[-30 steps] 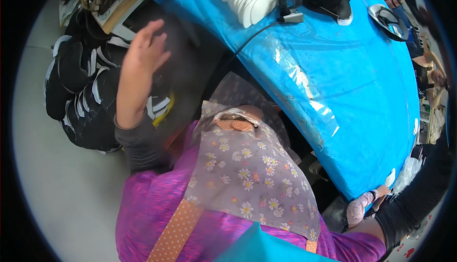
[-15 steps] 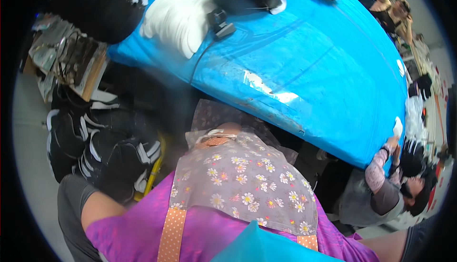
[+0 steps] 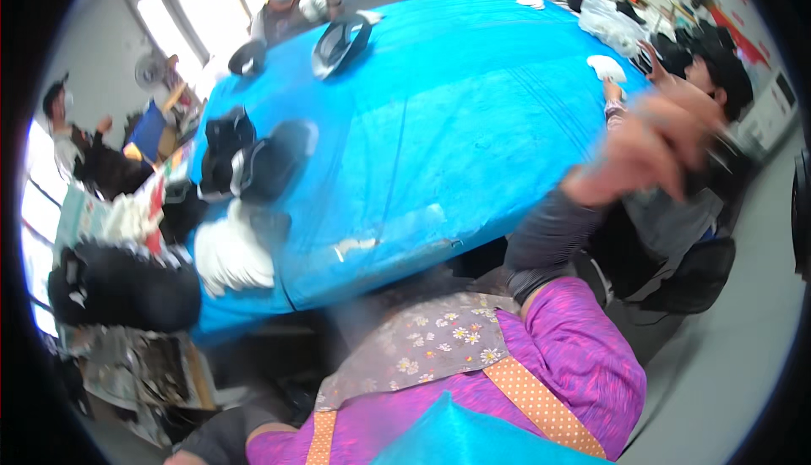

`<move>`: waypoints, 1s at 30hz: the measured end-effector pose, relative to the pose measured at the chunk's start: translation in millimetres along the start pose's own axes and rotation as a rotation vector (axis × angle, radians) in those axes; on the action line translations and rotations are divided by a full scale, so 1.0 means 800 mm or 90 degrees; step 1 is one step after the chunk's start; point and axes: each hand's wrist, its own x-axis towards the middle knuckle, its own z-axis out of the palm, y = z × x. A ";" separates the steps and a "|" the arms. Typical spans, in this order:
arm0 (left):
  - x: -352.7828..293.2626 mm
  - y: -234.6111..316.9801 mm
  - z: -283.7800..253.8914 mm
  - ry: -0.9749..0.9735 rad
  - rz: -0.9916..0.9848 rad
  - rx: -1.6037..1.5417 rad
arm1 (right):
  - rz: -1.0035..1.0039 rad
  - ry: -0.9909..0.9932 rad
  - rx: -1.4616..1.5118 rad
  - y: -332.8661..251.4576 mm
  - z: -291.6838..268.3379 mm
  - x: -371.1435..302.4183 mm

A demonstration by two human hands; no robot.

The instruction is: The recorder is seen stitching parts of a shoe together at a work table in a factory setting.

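Note:
My right hand [image 3: 646,148] is raised over the right edge of the blue-covered table [image 3: 473,135], with its dark sleeve below. Motion smears its fingers, and I cannot make out anything held in them. At the lower left edge, a sliver of what looks like my left hand [image 3: 183,458] shows past the grey sleeve, its fingers out of the picture. A stack of white curved fabric pieces [image 3: 230,254] lies on the table's near left corner. Beside it are black caps [image 3: 274,161], blurred.
A large black bundle [image 3: 127,288] stands left of the table. A dark visor-like cap [image 3: 341,44] lies at the far side. A co-worker [image 3: 710,76] sits at the right, one hand by a white piece [image 3: 606,68]. Another person [image 3: 287,5] is at the far end. A black stool [image 3: 697,275] stands at the right.
The view has swung, bringing the far end of the room into sight. My right hand has come up into view at the right. My left arm now lies lower.

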 end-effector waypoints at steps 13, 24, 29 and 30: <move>-0.217 0.189 0.166 -0.460 -0.602 -0.463 | -0.106 0.176 -0.207 -0.048 -0.071 -0.055; -0.268 0.354 0.269 -0.365 -1.525 -0.841 | 0.310 0.413 -0.379 0.107 -0.088 -0.125; -0.225 0.360 0.304 -0.474 -0.980 -0.768 | 0.254 0.592 -0.396 0.093 -0.122 -0.172; -0.229 0.357 0.302 -0.540 -0.856 -0.761 | 0.247 0.637 -0.432 0.095 -0.125 -0.178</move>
